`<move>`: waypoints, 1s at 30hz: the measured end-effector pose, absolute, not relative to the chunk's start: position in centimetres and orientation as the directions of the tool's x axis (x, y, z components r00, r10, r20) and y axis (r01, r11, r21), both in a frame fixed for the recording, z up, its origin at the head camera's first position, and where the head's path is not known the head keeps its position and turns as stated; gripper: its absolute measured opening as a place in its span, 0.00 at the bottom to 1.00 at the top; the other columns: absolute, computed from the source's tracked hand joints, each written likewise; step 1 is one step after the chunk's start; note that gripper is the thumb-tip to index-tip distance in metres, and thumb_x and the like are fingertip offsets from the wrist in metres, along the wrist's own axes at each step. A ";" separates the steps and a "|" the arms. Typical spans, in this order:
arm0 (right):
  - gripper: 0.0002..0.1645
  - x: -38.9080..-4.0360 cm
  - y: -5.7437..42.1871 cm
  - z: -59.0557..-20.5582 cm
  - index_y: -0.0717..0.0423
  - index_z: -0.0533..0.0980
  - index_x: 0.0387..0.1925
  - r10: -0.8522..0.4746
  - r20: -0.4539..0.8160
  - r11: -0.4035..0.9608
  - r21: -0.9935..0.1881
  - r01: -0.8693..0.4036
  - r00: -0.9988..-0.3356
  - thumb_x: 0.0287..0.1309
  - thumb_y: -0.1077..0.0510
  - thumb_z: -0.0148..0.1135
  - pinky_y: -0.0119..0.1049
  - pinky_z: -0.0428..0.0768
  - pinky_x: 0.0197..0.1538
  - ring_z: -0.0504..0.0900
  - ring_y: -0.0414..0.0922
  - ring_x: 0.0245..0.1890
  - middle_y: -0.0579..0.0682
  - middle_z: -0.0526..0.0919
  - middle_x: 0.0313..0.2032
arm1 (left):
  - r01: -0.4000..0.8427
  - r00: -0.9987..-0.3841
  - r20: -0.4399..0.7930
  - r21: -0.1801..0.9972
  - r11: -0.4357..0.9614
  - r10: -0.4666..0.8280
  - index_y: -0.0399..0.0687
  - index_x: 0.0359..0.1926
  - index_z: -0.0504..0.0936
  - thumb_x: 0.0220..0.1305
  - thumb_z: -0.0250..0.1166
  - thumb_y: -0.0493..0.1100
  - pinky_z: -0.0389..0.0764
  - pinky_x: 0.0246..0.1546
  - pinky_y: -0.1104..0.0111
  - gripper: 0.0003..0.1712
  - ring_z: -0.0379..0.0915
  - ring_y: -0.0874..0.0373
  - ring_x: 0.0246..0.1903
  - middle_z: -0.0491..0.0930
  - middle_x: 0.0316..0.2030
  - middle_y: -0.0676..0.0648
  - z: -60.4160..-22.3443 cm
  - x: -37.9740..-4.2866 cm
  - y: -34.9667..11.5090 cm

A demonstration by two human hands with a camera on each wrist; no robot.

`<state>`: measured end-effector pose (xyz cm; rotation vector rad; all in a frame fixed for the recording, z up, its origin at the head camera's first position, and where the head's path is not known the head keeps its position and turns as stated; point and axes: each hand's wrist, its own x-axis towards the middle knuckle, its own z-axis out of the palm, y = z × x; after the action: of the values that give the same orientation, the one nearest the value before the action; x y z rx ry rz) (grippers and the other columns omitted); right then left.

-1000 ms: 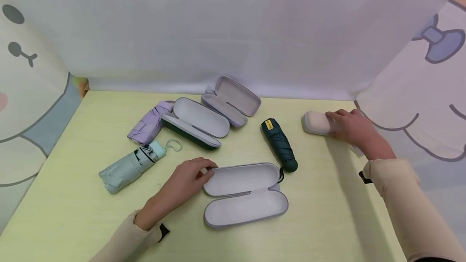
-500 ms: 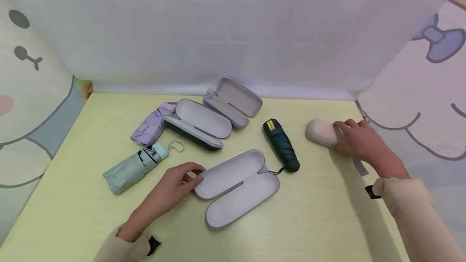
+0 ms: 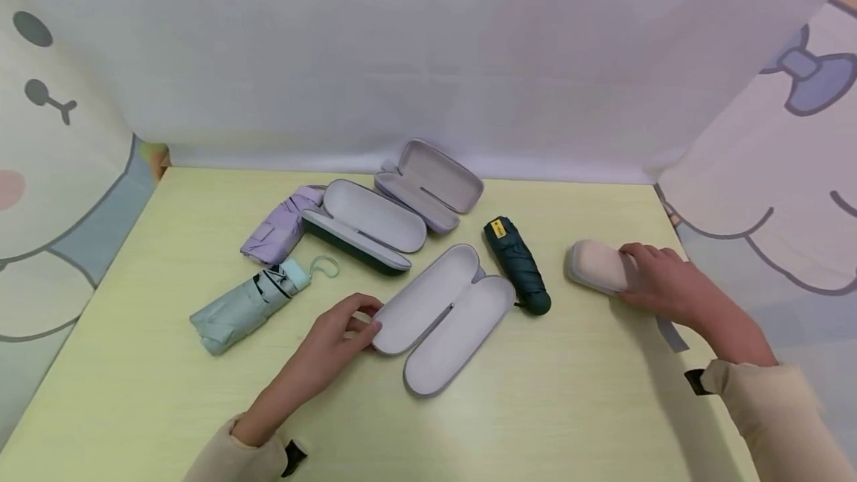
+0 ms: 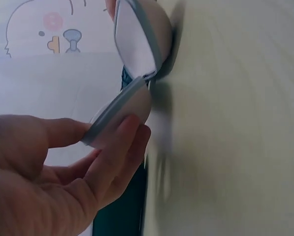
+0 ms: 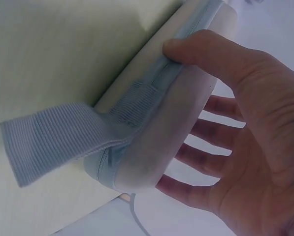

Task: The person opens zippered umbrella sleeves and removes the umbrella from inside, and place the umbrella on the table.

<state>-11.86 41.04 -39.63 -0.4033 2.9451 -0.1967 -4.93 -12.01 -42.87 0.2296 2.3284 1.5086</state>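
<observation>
My left hand (image 3: pixel 335 341) pinches the left end of an open glasses case (image 3: pixel 462 333), which lies tilted with its pale inside facing up. In the left wrist view the thumb presses on the grey rim and the fingers (image 4: pixel 129 130) curl against the beige outer shell. Over at the right, my right hand (image 3: pixel 669 285) holds a closed pale pink glasses case (image 3: pixel 599 266) near the table. In the right wrist view its thumb lies on the blue-grey zip edge, beside a ribbed strap (image 5: pixel 58 137), and the other fingers reach behind the case.
A dark green folded umbrella (image 3: pixel 517 266) lies between the two cases. Behind are an open dark green glasses case (image 3: pixel 355 240) and an open lilac one (image 3: pixel 418 203). A lilac umbrella (image 3: pixel 281 229) and a mint umbrella (image 3: pixel 248 307) lie at the left.
My left hand has turned the open case counterclockwise, its far end swinging away from me. My right hand has moved the pink case slightly toward me and to the right.
</observation>
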 end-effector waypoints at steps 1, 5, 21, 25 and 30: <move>0.44 -11.5 41.0 -39.6 0.63 0.71 0.63 -0.277 -0.142 0.955 -0.153 -0.256 -0.950 0.51 0.47 0.80 0.62 0.78 0.45 0.79 0.67 0.49 0.68 0.83 0.53 | -0.065 -0.925 -0.209 0.910 0.410 0.318 0.46 0.61 0.77 0.75 0.64 0.41 0.85 0.43 0.71 0.16 0.86 0.59 0.46 0.80 0.58 0.41 -43.0 -4.9 -11.7; 0.43 -9.9 40.8 -39.6 0.61 0.72 0.62 -0.283 -0.138 0.952 -0.162 -0.260 -0.949 0.50 0.47 0.81 0.59 0.79 0.46 0.80 0.63 0.49 0.64 0.84 0.53 | -0.073 -0.928 -0.207 0.916 0.393 0.309 0.46 0.67 0.74 0.75 0.63 0.39 0.85 0.44 0.72 0.22 0.85 0.56 0.49 0.77 0.56 0.40 -43.3 -4.8 -10.5; 0.45 -3.5 36.5 -39.2 0.50 0.75 0.60 -0.352 -0.128 0.925 -0.200 -0.323 -0.927 0.40 0.44 0.86 0.61 0.80 0.45 0.82 0.57 0.52 0.52 0.84 0.54 | -0.062 -0.948 -0.175 0.920 0.387 0.265 0.50 0.74 0.70 0.73 0.66 0.39 0.78 0.55 0.66 0.32 0.85 0.56 0.52 0.77 0.49 0.45 -43.9 -5.6 -6.6; 0.45 -2.6 35.1 -39.1 0.47 0.75 0.60 -0.359 -0.123 0.921 -0.208 -0.330 -0.925 0.39 0.44 0.87 0.58 0.80 0.45 0.82 0.55 0.51 0.49 0.84 0.54 | -0.064 -0.950 -0.169 0.929 0.365 0.264 0.50 0.74 0.70 0.73 0.65 0.38 0.78 0.54 0.67 0.32 0.84 0.55 0.51 0.76 0.49 0.44 -43.9 -6.2 -6.0; 0.45 -1.7 33.5 -38.9 0.45 0.76 0.60 -0.359 -0.141 0.922 -0.206 -0.327 -0.923 0.38 0.44 0.87 0.55 0.80 0.46 0.82 0.53 0.52 0.45 0.83 0.55 | -0.062 -0.949 -0.153 0.948 0.312 0.275 0.46 0.75 0.68 0.73 0.65 0.37 0.81 0.51 0.69 0.32 0.84 0.51 0.52 0.75 0.52 0.40 -44.2 -6.9 -5.2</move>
<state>-1.70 33.49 -38.86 -0.5225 2.9060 -0.2669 -6.87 -5.18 -44.18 0.1927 2.2964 1.6785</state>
